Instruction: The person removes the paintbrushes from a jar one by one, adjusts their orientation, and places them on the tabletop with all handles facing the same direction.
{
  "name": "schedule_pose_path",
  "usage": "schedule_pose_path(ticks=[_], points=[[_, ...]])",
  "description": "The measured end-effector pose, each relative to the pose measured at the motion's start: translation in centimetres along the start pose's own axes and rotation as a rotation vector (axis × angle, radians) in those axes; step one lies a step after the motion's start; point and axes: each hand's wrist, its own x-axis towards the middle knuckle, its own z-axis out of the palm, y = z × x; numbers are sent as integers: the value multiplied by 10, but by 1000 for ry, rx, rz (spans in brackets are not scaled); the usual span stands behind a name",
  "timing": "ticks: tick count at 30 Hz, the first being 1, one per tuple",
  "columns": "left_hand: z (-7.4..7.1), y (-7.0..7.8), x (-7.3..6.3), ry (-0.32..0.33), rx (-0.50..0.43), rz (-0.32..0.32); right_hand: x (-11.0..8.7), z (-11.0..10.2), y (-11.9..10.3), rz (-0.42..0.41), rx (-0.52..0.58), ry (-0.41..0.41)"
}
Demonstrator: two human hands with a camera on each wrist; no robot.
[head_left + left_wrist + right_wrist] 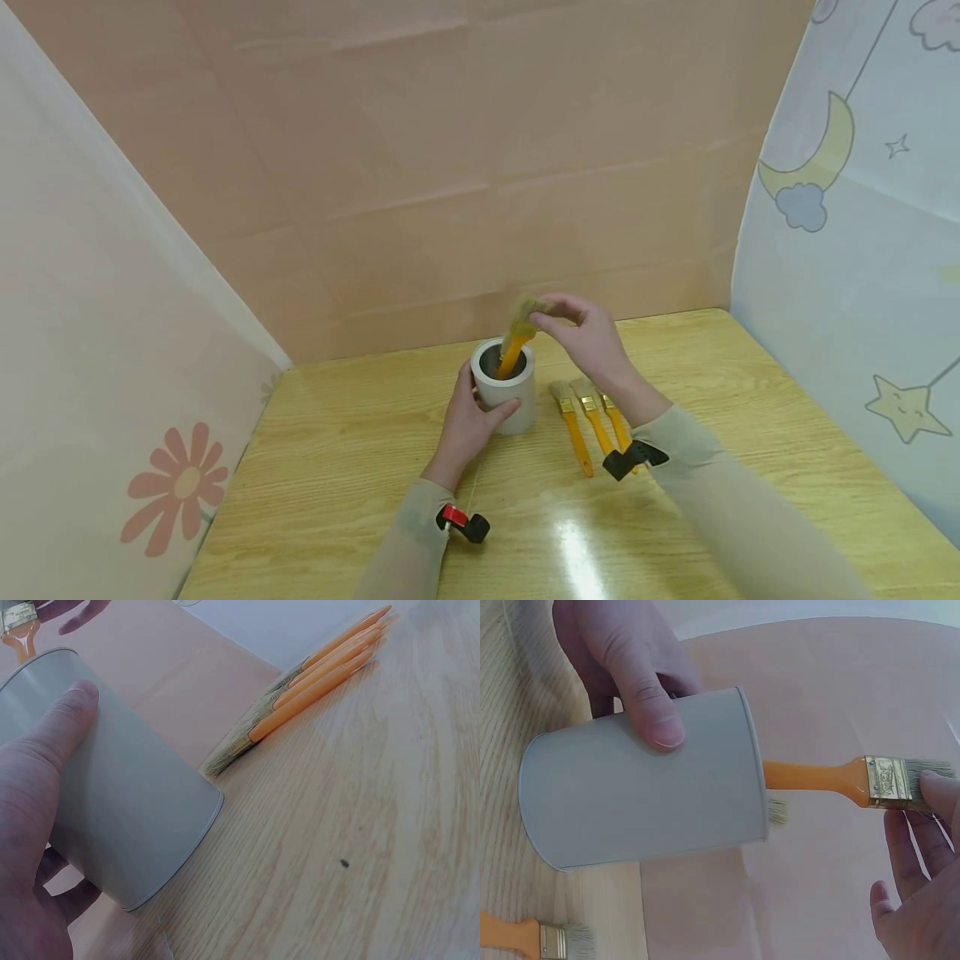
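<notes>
My left hand (467, 427) grips a pale grey cylindrical can (517, 412) round its side, thumb across the front. The can stands upright on the table. Above its rim, my right hand (594, 340) pinches the bristles of a paintbrush (821, 777) between thumb and fingers. That brush points handle-down, and the lower end of its orange handle is inside the can. The bristle tips of a second brush (778, 811) show just past the rim in the right wrist view; the rest of it is hidden.
To the right of the can lie three more paintbrushes (576, 437) side by side, bristles away from me, partly under my right forearm. The wooden table (337, 483) meets a pinkish-brown backdrop (405, 275) behind, with patterned sheets on both sides.
</notes>
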Motion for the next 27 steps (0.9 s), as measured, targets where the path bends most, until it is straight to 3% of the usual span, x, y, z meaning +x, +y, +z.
schedule_pose_path(ticks=[27], points=[[1, 1, 1, 4, -19, -28, -5, -50, -11, -22, 192, 182]])
